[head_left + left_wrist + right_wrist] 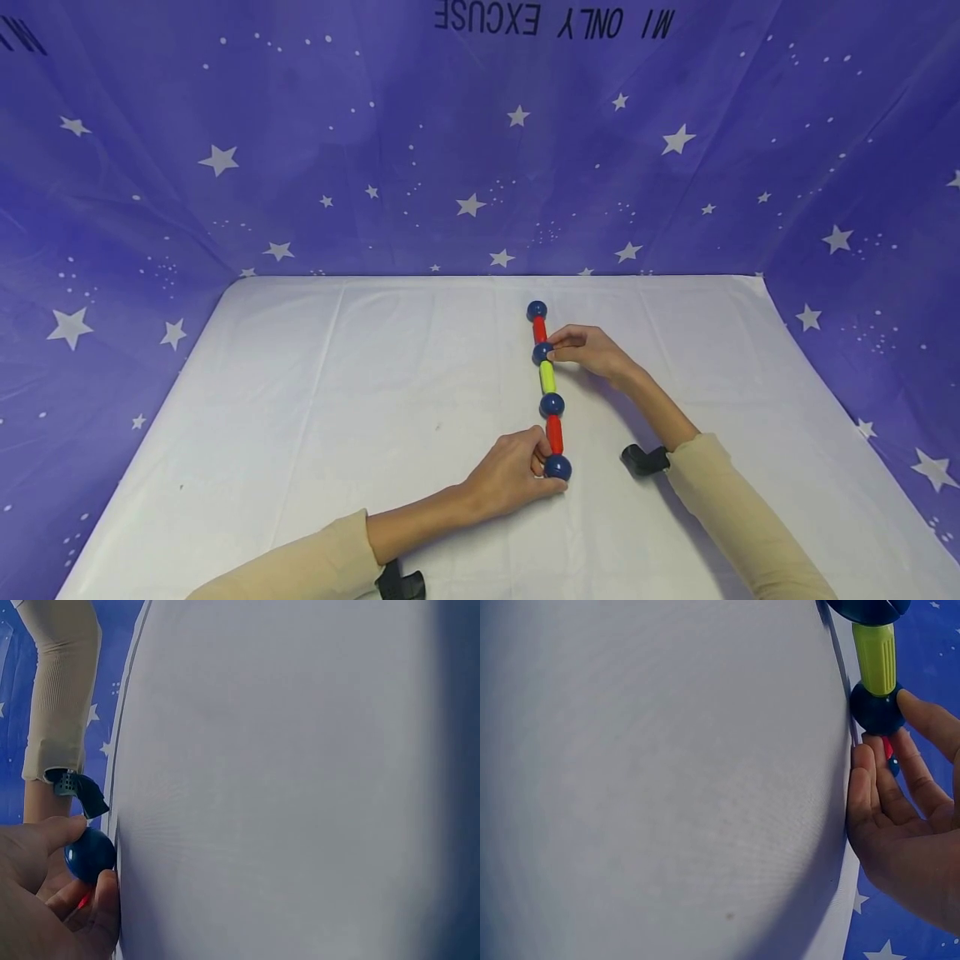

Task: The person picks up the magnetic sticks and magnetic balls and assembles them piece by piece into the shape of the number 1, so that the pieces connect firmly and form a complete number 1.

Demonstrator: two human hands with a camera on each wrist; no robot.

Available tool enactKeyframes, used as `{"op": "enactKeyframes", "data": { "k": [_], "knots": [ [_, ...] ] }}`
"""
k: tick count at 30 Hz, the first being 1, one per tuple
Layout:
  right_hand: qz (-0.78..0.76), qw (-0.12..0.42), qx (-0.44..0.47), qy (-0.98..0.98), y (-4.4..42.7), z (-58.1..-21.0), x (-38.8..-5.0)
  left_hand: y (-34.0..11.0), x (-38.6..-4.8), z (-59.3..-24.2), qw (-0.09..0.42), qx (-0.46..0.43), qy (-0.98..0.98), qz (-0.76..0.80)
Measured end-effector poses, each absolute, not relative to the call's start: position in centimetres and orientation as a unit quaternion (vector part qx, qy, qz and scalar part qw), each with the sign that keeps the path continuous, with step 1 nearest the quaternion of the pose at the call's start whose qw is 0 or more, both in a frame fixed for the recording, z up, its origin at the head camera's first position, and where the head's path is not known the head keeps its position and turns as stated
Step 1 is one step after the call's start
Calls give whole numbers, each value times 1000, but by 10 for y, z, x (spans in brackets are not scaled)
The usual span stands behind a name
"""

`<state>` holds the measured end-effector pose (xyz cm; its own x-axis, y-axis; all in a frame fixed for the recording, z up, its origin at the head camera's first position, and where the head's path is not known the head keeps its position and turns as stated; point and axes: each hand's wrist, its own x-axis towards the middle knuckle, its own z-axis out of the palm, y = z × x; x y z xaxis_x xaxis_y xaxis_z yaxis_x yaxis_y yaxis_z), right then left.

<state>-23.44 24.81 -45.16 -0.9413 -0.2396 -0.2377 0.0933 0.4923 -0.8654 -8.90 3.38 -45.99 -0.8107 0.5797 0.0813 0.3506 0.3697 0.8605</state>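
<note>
A chain of blue balls and short coloured rods lies on the white table, running from near to far. My left hand (pixel 510 473) pinches the nearest blue ball (pixel 557 468) between thumb and fingers, beside a red rod (pixel 554 434). Farther up, my right hand (pixel 592 350) grips another blue ball (pixel 877 709) with thumb and fingertips. That ball joins a yellow-green rod (pixel 547 377) and a far red rod (pixel 539 330). One blue ball (pixel 552 405) sits mid-chain, and another blue ball (pixel 536 311) ends it at the back.
White cloth covers the table (pixel 390 358). A purple star-printed curtain (pixel 420 167) stands behind it and along both sides. Black wrist mounts (pixel 643 460) stick out from both sleeves, close above the tabletop.
</note>
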Motion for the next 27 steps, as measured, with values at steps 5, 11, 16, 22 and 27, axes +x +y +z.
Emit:
{"op": "enactKeyframes", "data": {
  "k": [5,11,16,22,27],
  "knots": [
    [-498,167,-46,850,248,-453,-235,33,-90,-459,118,287,820,481],
    [-498,167,-52,849,248,-452,-234,24,-91,-459,129,273,818,489],
    [-493,170,-50,852,247,-451,-234,6,-99,-457,114,254,827,488],
    [-485,167,-46,857,246,-449,-233,-30,-118,-450,48,239,847,472],
    [-479,157,-43,862,246,-448,-231,-66,-137,-443,9,209,868,451]
  ]
}}
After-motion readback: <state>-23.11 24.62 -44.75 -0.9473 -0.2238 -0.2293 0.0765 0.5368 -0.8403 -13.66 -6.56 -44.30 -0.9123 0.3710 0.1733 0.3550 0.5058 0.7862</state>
